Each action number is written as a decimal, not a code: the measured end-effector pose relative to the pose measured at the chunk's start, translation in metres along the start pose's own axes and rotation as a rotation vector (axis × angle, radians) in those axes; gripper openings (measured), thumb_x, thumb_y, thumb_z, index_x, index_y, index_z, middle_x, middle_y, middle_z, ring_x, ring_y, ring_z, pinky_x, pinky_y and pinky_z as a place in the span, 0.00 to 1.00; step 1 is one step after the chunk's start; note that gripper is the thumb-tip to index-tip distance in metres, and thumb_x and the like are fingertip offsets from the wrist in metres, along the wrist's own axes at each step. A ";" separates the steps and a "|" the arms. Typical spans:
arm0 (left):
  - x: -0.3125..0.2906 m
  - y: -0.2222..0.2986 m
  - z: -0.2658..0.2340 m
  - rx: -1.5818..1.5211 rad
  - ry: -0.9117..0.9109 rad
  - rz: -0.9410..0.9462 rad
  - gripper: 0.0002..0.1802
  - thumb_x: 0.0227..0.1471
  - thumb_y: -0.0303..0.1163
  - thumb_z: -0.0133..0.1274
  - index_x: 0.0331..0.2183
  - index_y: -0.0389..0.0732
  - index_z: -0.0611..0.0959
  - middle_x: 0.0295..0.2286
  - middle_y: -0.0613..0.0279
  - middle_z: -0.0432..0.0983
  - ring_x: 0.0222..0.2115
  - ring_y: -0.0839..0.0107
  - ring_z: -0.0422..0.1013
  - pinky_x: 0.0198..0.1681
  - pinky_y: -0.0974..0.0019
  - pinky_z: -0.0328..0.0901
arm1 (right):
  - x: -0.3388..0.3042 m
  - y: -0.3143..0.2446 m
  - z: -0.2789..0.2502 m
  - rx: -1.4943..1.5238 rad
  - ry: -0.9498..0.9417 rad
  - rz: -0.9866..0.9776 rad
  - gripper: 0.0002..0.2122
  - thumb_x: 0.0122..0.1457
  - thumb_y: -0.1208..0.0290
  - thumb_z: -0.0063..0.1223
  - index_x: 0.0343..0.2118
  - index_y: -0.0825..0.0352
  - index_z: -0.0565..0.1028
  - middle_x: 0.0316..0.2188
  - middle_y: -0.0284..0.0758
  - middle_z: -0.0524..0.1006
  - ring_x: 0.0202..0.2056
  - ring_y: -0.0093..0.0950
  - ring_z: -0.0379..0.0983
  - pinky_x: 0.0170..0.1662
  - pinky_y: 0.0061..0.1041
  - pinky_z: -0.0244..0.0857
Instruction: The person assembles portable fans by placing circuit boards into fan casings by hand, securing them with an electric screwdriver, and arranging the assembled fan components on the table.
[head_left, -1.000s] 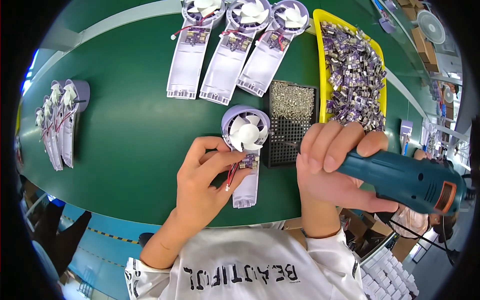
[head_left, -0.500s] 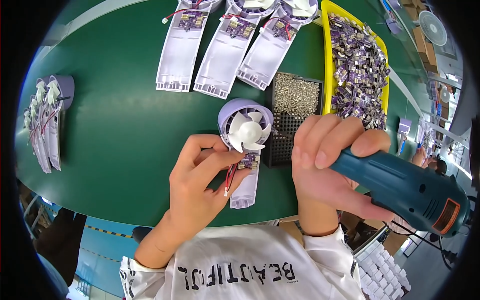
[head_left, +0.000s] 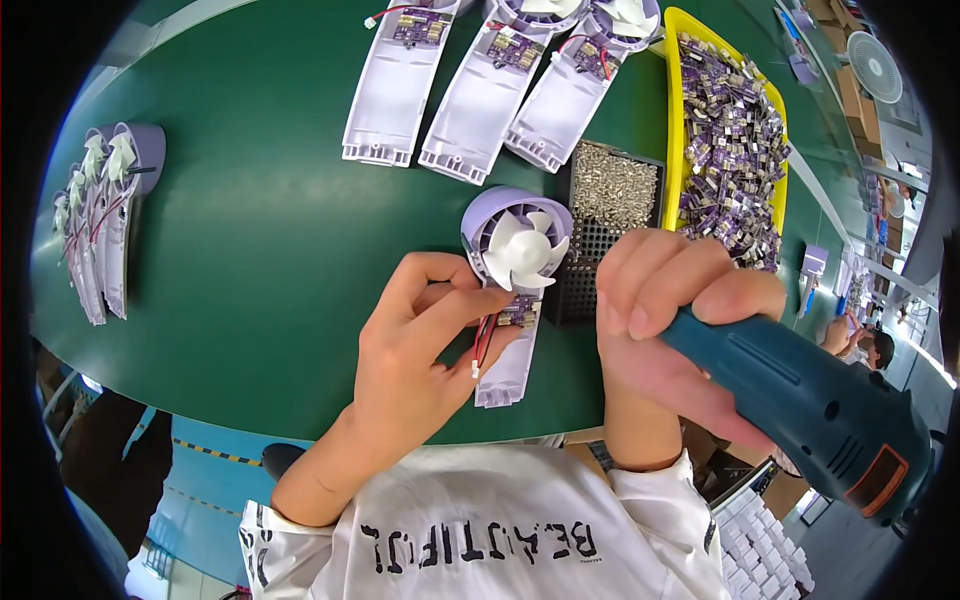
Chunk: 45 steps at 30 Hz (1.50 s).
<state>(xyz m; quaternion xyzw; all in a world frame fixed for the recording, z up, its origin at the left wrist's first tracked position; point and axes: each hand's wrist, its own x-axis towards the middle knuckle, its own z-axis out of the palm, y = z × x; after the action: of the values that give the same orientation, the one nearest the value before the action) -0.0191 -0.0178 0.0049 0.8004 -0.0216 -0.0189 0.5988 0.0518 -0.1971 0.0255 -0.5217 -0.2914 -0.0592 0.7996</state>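
A lilac and white handheld fan half-shell (head_left: 508,375) lies on the green table in front of me, its white fan blades (head_left: 520,250) facing up. My left hand (head_left: 415,345) pinches the small purple circuit board (head_left: 517,312) in the shell between thumb and index finger. Red and black wires (head_left: 484,338) with a white plug hang beside those fingers. To the right, my right hand (head_left: 680,310) is wrapped round a dark teal electric screwdriver (head_left: 800,400), raised above the table. Its tip is hidden behind the hand.
A black screw tray (head_left: 612,190) full of small screws stands right of the fan. Behind it is a yellow bin (head_left: 674,120) of circuit boards. Several fan half-shells (head_left: 395,95) lie at the back, and others (head_left: 110,230) stand at far left. A person (head_left: 870,345) sits at far right.
The whole view has shifted, moving the table's things slightly right in the picture. My right hand has come a little closer to the fan, and the screwdriver's rear end dips lower. The left hand's pinch is unchanged.
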 end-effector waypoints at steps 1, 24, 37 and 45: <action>0.000 0.000 0.000 0.001 0.001 0.001 0.18 0.37 0.18 0.69 0.35 0.32 0.85 0.37 0.58 0.70 0.34 0.70 0.77 0.39 0.70 0.77 | 0.000 0.001 0.001 -0.009 0.009 -0.019 0.40 0.47 0.24 0.49 0.42 0.64 0.66 0.25 0.36 0.70 0.21 0.29 0.64 0.25 0.29 0.59; -0.002 -0.005 0.005 -0.139 0.021 0.023 0.17 0.41 0.17 0.67 0.37 0.34 0.84 0.38 0.59 0.70 0.32 0.71 0.76 0.37 0.70 0.77 | -0.014 -0.023 0.040 0.062 0.055 -0.021 0.32 0.53 0.33 0.51 0.40 0.63 0.68 0.20 0.33 0.69 0.15 0.27 0.62 0.19 0.27 0.54; -0.001 -0.004 0.003 -0.104 0.033 0.029 0.17 0.40 0.18 0.68 0.36 0.35 0.84 0.37 0.59 0.70 0.29 0.71 0.76 0.35 0.70 0.77 | -0.017 -0.012 0.038 0.064 0.078 -0.021 0.35 0.50 0.28 0.50 0.41 0.62 0.68 0.21 0.34 0.70 0.16 0.26 0.62 0.20 0.26 0.55; -0.002 -0.004 0.007 -0.132 0.032 0.026 0.17 0.39 0.17 0.68 0.36 0.35 0.84 0.36 0.59 0.70 0.29 0.71 0.75 0.35 0.70 0.77 | -0.018 -0.019 0.041 -0.011 0.025 -0.006 0.25 0.55 0.41 0.53 0.38 0.62 0.67 0.21 0.35 0.71 0.16 0.29 0.65 0.21 0.29 0.60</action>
<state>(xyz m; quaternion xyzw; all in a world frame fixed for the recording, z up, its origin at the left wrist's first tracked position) -0.0210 -0.0232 -0.0004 0.7590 -0.0209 0.0002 0.6508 0.0133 -0.1735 0.0427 -0.5245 -0.2827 -0.0699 0.8001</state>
